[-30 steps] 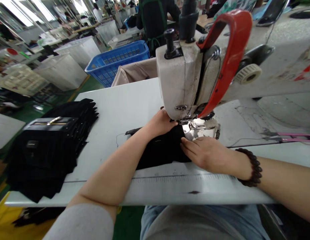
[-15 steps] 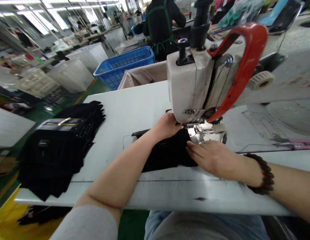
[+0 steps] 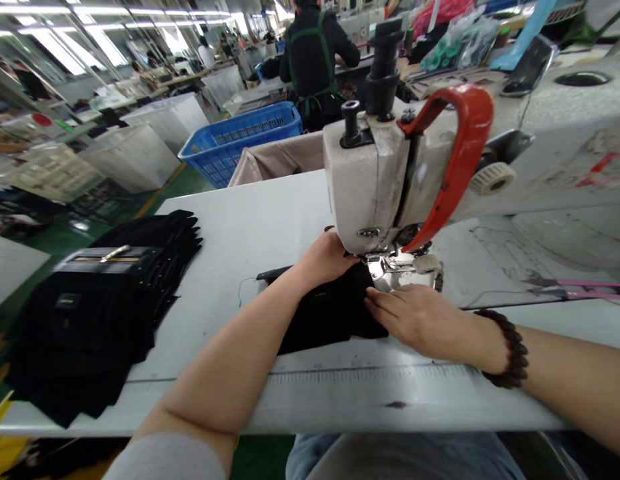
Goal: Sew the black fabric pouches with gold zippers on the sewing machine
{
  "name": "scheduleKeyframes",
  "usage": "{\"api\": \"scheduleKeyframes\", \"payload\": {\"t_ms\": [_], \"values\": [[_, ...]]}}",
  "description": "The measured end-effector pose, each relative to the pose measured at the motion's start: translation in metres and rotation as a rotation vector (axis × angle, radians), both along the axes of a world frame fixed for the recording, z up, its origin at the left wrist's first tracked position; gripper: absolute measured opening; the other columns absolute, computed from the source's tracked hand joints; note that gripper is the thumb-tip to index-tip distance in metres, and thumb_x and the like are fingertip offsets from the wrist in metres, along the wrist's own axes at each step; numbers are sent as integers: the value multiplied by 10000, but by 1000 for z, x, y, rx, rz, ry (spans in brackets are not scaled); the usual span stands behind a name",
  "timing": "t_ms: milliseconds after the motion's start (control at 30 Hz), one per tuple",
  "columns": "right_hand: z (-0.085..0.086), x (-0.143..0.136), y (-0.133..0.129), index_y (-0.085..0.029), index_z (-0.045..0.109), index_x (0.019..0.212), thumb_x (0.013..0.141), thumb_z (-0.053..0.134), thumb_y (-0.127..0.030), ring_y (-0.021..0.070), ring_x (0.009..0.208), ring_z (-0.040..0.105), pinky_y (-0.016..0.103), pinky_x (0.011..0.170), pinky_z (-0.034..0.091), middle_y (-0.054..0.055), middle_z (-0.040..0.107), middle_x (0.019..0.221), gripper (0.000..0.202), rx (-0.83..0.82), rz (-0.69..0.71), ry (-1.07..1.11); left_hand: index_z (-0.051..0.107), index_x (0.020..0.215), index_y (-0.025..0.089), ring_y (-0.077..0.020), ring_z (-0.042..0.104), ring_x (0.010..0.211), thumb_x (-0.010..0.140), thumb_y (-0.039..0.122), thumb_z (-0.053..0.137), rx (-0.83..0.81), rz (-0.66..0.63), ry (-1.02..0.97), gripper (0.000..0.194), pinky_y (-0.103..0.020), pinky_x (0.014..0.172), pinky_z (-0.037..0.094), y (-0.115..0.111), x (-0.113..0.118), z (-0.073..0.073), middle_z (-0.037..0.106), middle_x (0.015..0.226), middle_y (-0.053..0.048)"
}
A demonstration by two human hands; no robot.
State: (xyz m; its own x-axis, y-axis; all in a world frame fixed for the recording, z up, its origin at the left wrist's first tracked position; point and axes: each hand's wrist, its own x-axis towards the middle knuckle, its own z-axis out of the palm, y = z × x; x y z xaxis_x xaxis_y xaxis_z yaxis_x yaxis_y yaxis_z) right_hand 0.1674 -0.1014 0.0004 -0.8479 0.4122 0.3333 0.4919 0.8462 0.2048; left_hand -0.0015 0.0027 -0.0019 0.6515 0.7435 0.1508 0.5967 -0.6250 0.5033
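A black fabric piece (image 3: 335, 310) lies flat on the white table under the head of a sewing machine (image 3: 357, 187). My left hand (image 3: 326, 259) is closed on the fabric's far edge, close beside the presser foot (image 3: 377, 265); some of its fingertips are hidden by the machine head. At the fabric's right edge, my right hand (image 3: 415, 317) rests with fingers stretched out and lying flat, their tips touching the cloth. A dark beaded bracelet (image 3: 513, 350) circles my right wrist.
A stack of black fabric pieces (image 3: 105, 307) lies at the table's left, with a zipper strip on top. Pink-handled scissors (image 3: 590, 290) rest on the right. Beyond the table stand a blue basket (image 3: 245, 137) and a cloth-lined bin (image 3: 275, 160). A person (image 3: 317, 60) sits farther back.
The camera view has shifted, so the machine and table sit slightly more to the left and lower. Both hands keep nearly the same places on the fabric.
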Motion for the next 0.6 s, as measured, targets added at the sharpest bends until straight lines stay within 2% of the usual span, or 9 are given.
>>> {"api": "scheduleKeyframes", "payload": {"t_ms": [167, 367, 600], "values": [[-2, 0, 3, -46, 652, 935, 812, 338, -11, 179, 660, 626, 280, 519, 510, 153, 676, 895, 339, 3, -25, -9, 660, 884, 141, -217, 615, 958, 751, 77, 528, 7, 14, 27, 198, -313, 885, 467, 3, 2, 2, 676, 993, -66], [-2, -2, 0, -53, 653, 930, 821, 337, -21, 178, 673, 629, 277, 524, 516, 144, 680, 885, 336, -10, -25, 21, 656, 936, 130, -230, 600, 1002, 744, 112, 579, -25, -1, 60, 207, -320, 909, 454, 2, 1, 5, 664, 1034, -82], [-6, -1, 4, -61, 648, 937, 811, 375, -19, 178, 665, 640, 281, 536, 519, 140, 679, 919, 304, -20, -72, 37, 652, 949, 130, -228, 597, 1001, 763, 102, 541, 10, -47, 20, 218, -304, 882, 463, 10, 0, 1, 658, 1037, -82]]}}
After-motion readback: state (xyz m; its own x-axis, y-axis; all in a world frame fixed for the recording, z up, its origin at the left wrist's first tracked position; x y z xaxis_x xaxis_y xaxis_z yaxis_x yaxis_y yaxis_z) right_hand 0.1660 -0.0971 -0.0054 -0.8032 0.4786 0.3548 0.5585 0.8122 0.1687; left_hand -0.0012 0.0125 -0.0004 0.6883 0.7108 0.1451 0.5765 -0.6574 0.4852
